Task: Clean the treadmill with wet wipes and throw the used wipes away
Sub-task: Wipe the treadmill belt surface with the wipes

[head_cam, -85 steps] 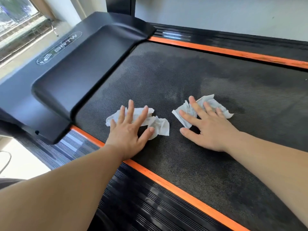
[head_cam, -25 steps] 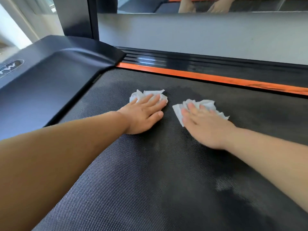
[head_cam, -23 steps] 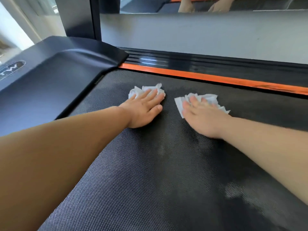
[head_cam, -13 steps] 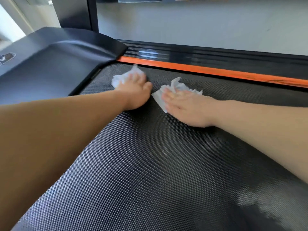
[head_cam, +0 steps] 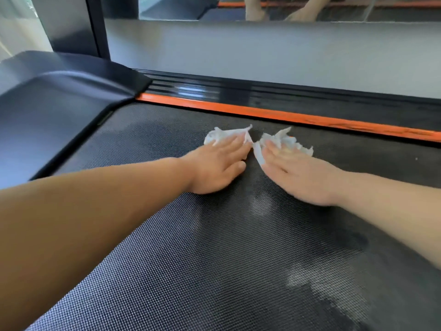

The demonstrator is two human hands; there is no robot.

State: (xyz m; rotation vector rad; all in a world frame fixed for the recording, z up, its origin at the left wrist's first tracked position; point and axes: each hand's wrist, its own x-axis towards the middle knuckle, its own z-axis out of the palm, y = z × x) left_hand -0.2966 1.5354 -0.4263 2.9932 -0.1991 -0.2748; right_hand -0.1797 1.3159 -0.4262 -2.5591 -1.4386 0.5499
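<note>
The treadmill's black textured belt [head_cam: 214,259] fills most of the view, with damp streaks on it. My left hand [head_cam: 218,164] lies flat with straight fingers, pressing a crumpled white wet wipe [head_cam: 223,134] onto the belt. Just to its right, my right hand [head_cam: 303,177] presses flat on a second crumpled wet wipe [head_cam: 290,143]. The two wipes nearly touch, close to the far orange stripe [head_cam: 286,115]. Each wipe is partly hidden under my fingers.
The black motor cover [head_cam: 59,111] rises at the left end of the belt. Beyond the orange stripe runs a glossy black ribbed side rail [head_cam: 262,94], then a grey wall base [head_cam: 262,51] under a mirror [head_cam: 286,8]. A dark upright post [head_cam: 71,25] stands at the back left.
Both hands slid their wipes to the right along the belt, away from the motor cover, and came closer together. The view pulled back a little.
</note>
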